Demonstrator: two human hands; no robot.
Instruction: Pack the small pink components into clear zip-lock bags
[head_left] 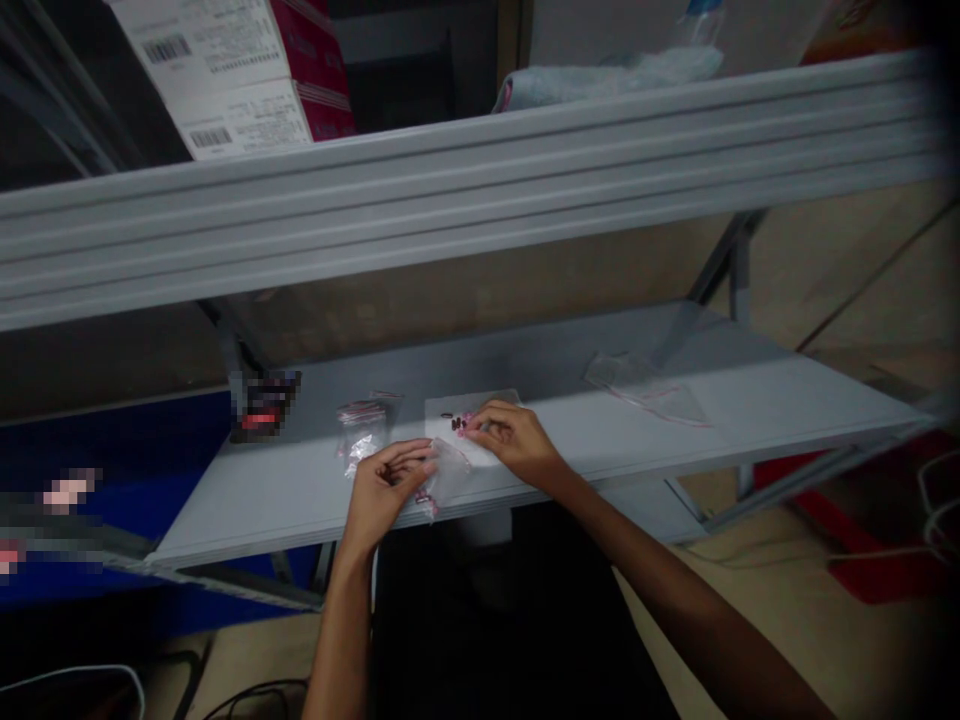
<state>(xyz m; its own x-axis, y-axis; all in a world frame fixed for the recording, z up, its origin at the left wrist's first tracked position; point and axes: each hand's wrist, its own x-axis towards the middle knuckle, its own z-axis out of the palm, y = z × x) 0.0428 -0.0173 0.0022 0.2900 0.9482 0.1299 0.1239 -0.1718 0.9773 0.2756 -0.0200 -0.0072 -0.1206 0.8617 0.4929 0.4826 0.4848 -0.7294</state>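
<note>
My left hand (386, 487) pinches the edge of a small clear plastic bag (448, 478) at the front edge of the grey shelf (247, 500). My right hand (512, 438) has its fingers pressed together over several tiny pink and dark parts (459, 424) lying on a white sheet (471, 412). What the fingertips grip is too small to name. Left of my hands lies a bunch of filled small clear bags (361, 425).
An empty clear bag with a red strip (645, 387) lies to the right on the shelf. A thick grey upper shelf rail (480, 190) crosses the view above, bearing a labelled carton (240, 70). Dark space and cables are below.
</note>
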